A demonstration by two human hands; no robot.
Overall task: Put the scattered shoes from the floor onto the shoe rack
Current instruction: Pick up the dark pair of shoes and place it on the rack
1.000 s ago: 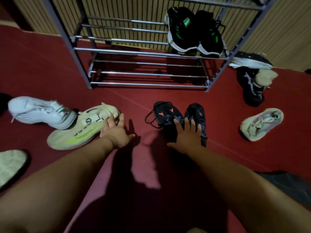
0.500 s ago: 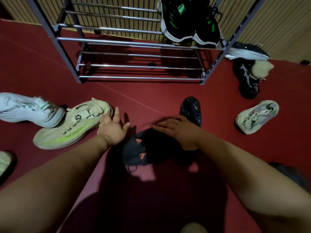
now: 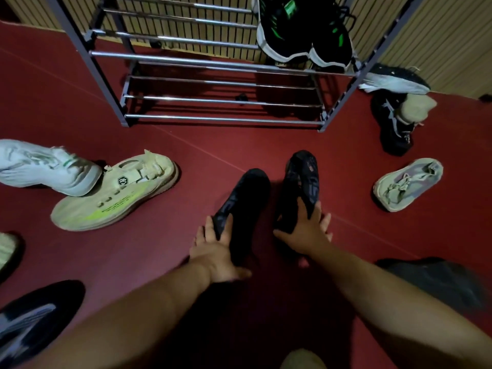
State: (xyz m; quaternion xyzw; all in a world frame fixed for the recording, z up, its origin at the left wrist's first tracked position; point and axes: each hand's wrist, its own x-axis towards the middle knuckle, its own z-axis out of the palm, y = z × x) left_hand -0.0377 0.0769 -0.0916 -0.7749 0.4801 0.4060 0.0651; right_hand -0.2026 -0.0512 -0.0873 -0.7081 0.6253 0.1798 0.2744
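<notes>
Two black shoes stand side by side on the red floor in front of the metal shoe rack (image 3: 202, 61). My left hand (image 3: 215, 249) grips the heel end of the left black shoe (image 3: 246, 193). My right hand (image 3: 306, 230) grips the heel end of the right black shoe (image 3: 303, 177). Both shoes point toward the rack, toes up. A pair of black shoes with green marks (image 3: 303, 30) sits on the rack's upper right.
A white sneaker (image 3: 45, 166) and a cream sneaker with a yellow-green stripe (image 3: 117, 193) lie to the left. A pale sneaker (image 3: 407, 185) lies right, with dark shoes (image 3: 396, 126) and a white-soled shoe (image 3: 394, 81) beside the rack. A black shoe (image 3: 34, 318) is bottom left.
The right hand dragged one black shoe toward me, then both shoes were set side by side. The left hand left the cream sneaker's side and took the left black shoe.
</notes>
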